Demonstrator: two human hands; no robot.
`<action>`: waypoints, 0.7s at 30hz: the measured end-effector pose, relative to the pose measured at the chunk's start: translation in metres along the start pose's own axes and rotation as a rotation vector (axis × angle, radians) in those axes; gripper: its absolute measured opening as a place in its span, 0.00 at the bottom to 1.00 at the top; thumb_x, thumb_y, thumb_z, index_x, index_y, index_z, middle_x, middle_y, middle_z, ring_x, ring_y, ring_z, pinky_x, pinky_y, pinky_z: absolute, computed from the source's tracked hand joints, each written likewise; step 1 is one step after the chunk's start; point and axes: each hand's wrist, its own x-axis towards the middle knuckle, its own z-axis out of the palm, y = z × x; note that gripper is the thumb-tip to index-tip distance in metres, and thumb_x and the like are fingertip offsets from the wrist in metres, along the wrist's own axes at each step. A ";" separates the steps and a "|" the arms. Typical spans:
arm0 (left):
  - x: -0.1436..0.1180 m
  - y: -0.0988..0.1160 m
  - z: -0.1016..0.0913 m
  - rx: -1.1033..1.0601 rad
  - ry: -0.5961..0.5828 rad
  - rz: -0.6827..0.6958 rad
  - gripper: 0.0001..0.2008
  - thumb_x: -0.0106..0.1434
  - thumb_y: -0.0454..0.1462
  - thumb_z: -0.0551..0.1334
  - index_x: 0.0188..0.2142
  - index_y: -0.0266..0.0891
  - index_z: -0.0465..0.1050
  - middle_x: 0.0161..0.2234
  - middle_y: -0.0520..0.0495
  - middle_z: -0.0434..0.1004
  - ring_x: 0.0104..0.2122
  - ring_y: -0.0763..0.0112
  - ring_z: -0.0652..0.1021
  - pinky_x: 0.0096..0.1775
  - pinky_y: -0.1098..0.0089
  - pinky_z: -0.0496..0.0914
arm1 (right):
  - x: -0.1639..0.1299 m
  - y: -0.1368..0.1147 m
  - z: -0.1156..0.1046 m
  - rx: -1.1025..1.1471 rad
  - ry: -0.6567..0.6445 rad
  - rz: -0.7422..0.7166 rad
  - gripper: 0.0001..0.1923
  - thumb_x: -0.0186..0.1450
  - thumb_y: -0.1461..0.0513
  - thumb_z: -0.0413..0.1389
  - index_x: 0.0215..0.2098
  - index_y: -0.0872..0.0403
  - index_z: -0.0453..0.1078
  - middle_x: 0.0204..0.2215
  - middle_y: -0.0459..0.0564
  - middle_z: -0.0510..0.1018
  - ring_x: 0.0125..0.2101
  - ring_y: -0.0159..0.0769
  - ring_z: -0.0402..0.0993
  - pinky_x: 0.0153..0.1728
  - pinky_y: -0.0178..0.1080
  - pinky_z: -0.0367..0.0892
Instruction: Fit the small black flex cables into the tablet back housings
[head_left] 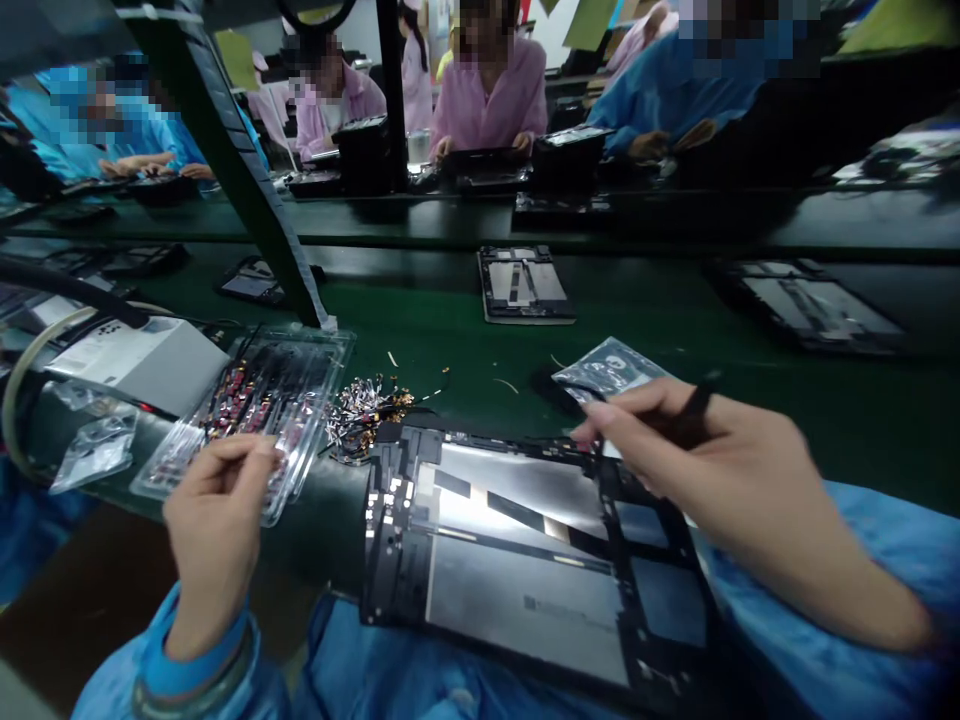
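An opened tablet (517,610), its battery and inner parts showing, lies in front of me, its near edge over my lap. My right hand (720,480) is above its far right part, fingers closed on slim black tweezers (699,398) whose tips are hard to make out. To the left, my left hand (217,510) is pinched shut at the near side of a clear plastic tray (330,365) full of small cable parts. Whatever its fingertips hold is too small to name. A heap of small parts with thin leads (364,410) sits between tray and tablet.
A clear plastic bag (611,368) lies beyond the tablet. Other opened tablets (521,285) rest on the green line. A slanted post (247,170) and a white box (142,350) stand at left. Co-workers (491,95) sit across, with black stacks (364,155) before them.
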 end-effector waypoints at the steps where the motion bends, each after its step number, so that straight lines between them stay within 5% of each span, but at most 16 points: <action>1: -0.006 0.002 0.001 0.015 -0.087 0.006 0.06 0.56 0.40 0.65 0.30 0.41 0.75 0.29 0.51 0.75 0.31 0.69 0.75 0.37 0.69 0.71 | -0.003 0.000 0.006 -0.054 0.000 -0.074 0.07 0.64 0.60 0.56 0.28 0.51 0.72 0.22 0.45 0.79 0.19 0.33 0.73 0.16 0.33 0.66; 5: -0.038 0.024 0.032 -0.101 -0.498 0.086 0.03 0.57 0.37 0.64 0.32 0.42 0.76 0.34 0.47 0.76 0.34 0.69 0.77 0.34 0.72 0.72 | -0.015 -0.011 0.042 -0.226 -0.052 -0.480 0.04 0.66 0.65 0.52 0.35 0.56 0.70 0.29 0.50 0.79 0.26 0.34 0.76 0.26 0.34 0.68; 9: -0.049 0.037 0.058 -0.235 -0.543 0.114 0.03 0.58 0.35 0.63 0.33 0.41 0.75 0.34 0.47 0.75 0.35 0.70 0.77 0.35 0.74 0.72 | -0.019 -0.021 0.061 -0.266 -0.148 -0.728 0.09 0.67 0.70 0.49 0.29 0.57 0.66 0.25 0.49 0.74 0.25 0.32 0.71 0.27 0.33 0.64; 17: -0.048 0.036 0.059 -0.265 -0.524 0.168 0.03 0.57 0.31 0.60 0.28 0.37 0.72 0.30 0.49 0.74 0.31 0.75 0.76 0.32 0.78 0.71 | -0.023 -0.015 0.066 -0.263 -0.179 -0.782 0.13 0.68 0.69 0.47 0.27 0.57 0.66 0.22 0.48 0.71 0.24 0.30 0.68 0.26 0.32 0.61; 21: -0.044 0.037 0.060 -0.269 -0.571 0.106 0.04 0.54 0.30 0.60 0.25 0.36 0.71 0.27 0.49 0.73 0.29 0.75 0.75 0.30 0.78 0.69 | -0.021 -0.016 0.062 -0.160 -0.245 -0.667 0.13 0.68 0.68 0.46 0.26 0.55 0.64 0.20 0.45 0.70 0.20 0.27 0.65 0.22 0.31 0.59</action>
